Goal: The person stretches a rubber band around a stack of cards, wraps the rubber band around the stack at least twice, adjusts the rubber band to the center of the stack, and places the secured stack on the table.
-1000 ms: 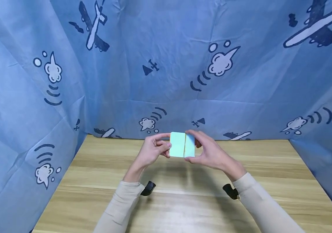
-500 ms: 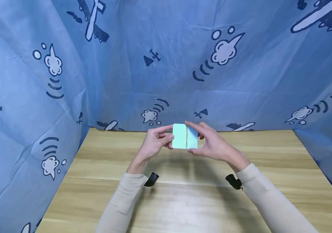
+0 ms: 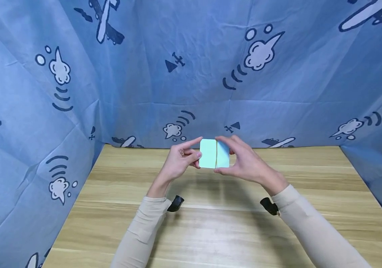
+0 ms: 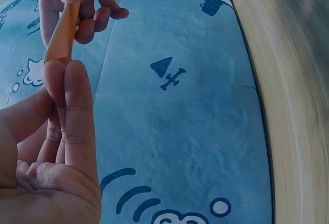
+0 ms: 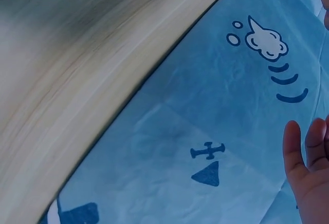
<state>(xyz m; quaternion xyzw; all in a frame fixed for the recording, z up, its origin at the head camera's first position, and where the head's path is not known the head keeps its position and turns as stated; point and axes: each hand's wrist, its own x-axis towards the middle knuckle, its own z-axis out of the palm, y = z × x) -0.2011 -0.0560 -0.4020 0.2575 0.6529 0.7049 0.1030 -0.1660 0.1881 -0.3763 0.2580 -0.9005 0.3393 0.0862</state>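
Observation:
A small pale green-blue square pack of cards (image 3: 207, 153) with rounded corners is held up over the table, between both hands. Round it runs a thin brown rubber band (image 3: 216, 154), right of its middle. My left hand (image 3: 176, 160) pinches the left edge between thumb and fingers. From the other side my right hand (image 3: 247, 160) grips it, index finger at the top edge and thumb at the bottom, close to the band. In the left wrist view the pack (image 4: 61, 38) appears edge-on, thin and orange-tinted. The right wrist view has only part of the right hand (image 5: 312, 185).
A wood-grain table (image 3: 211, 238) lies beneath the hands. Blue cloth (image 3: 197, 82) printed with planes and clouds hangs behind it and along both sides. Each wrist carries a black camera mount, one at the left (image 3: 175, 203) and one at the right (image 3: 269, 206).
The head view has tilted down slightly, so the hands and pack sit higher in it. The pack stays between both hands, and the band looks straighter than a second ago.

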